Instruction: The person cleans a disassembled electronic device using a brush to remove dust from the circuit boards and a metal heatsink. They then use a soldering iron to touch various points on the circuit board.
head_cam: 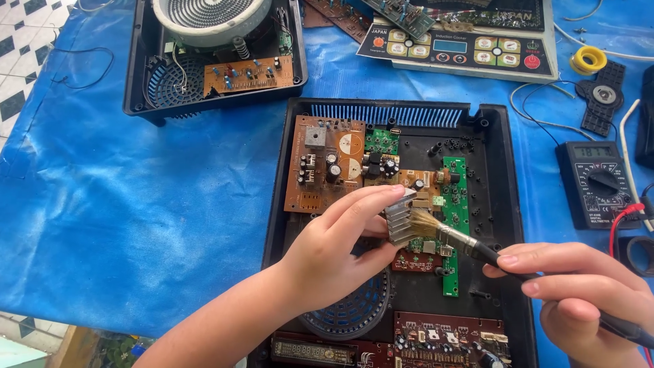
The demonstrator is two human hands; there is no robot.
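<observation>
Heatsink (400, 221) pinched, paintbrush (436, 232) angled across.

Ribbed shiny metal heatsink (400, 223), soft-bristled brush (449, 235), matt black plastic casing (501, 204)

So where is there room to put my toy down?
The wide bare stretch of blue plastic sheet, left of the open black cooker case, is free. The right edge is crowded by the black multimeter and yellow tape roll.
</observation>
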